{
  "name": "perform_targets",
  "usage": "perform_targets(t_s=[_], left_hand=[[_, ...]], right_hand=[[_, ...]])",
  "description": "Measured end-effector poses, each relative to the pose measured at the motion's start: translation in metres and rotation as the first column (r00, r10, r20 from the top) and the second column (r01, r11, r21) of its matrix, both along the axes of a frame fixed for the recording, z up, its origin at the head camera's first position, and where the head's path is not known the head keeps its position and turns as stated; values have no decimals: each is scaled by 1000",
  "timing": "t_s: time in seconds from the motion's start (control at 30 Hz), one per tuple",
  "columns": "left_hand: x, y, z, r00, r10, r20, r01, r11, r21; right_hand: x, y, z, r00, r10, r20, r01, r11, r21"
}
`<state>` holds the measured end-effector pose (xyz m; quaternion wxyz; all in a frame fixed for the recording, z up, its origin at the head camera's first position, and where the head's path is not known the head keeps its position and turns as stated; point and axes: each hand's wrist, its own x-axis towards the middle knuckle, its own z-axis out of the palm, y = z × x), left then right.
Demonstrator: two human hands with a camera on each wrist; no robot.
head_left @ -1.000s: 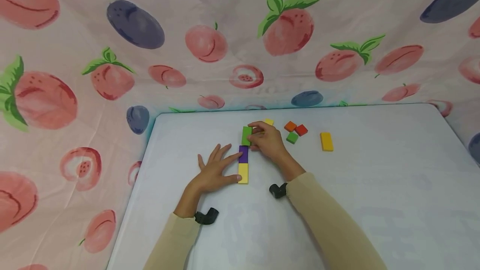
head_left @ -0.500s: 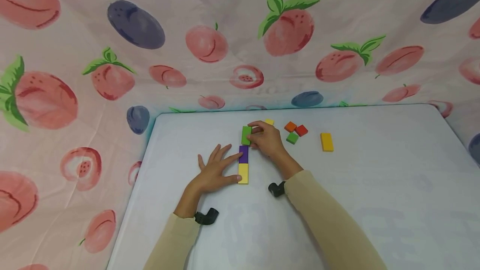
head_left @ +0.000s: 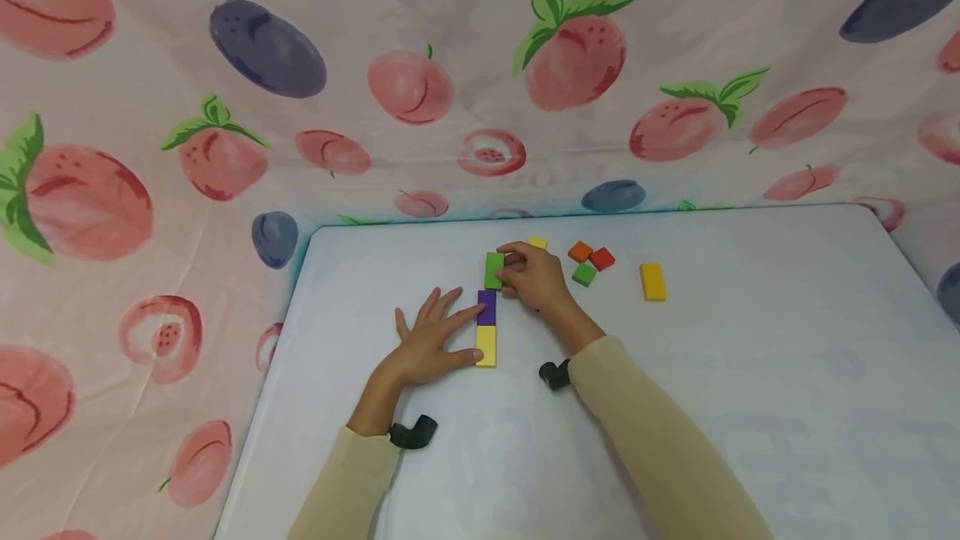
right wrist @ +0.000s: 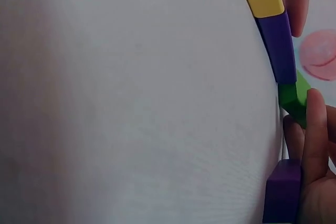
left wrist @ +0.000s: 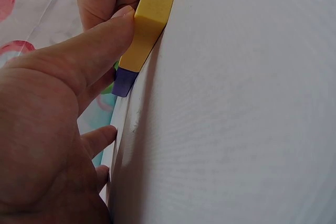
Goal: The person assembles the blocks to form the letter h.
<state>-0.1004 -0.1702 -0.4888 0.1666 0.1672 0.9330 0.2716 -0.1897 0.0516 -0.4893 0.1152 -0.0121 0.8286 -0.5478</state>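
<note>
In the head view, a yellow block [head_left: 487, 347] and a purple block [head_left: 487, 308] stand end to end in a line. My left hand [head_left: 427, 348] has its fingers spread beside them, the thumb touching the yellow block and the index finger the purple one. At the far end of this line is a green block [head_left: 493, 270], set slightly to the right. My right hand [head_left: 542, 283] pinches it between thumb and fingers. A second purple block [right wrist: 282, 192] shows near my right hand in the right wrist view; the hand mostly hides it from the head view.
Beyond the right hand lie small orange [head_left: 581, 251], red [head_left: 602, 259] and green [head_left: 584, 274] blocks. A yellow piece [head_left: 537, 242] is partly behind that hand. Farther right rests a larger yellow-orange block [head_left: 653, 282]. A fruit-print cloth rises behind the white table [head_left: 750, 373].
The green block, pinched in my right hand, has shifted very slightly to the right. My left hand keeps its place on the yellow and purple blocks.
</note>
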Motion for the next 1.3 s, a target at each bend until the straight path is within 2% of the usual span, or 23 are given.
perform_targets(t_s=[0.2,0.47,0.7,1.0,1.1,1.3], left_hand=[[-1,-1,-2,1000,9,1,-9,1000,-7],[0,-1,-2,1000,8,-10,-8,1000,1],[0,-1,-3,1000,9,-8,-9,1000,5],[0,-1,-4,1000,6,-4,-6,1000,2],[-1,-1,-5,1000,5,-4,-5,1000,7],[-1,0,-5,1000,3,-12,-3,1000,14]], right_hand=[[0,-2,0,1000,7,-29,-6,999,38],[-1,-6,-1,999,23,-33,-18,986,166],[-1,-6,2,999,47,-20,-42,979,201],[-3,-4,2,993,102,-53,-82,949,303],[-3,-2,2,992,114,-50,-93,947,308],[-6,1,1,994,107,5,-105,960,260]])
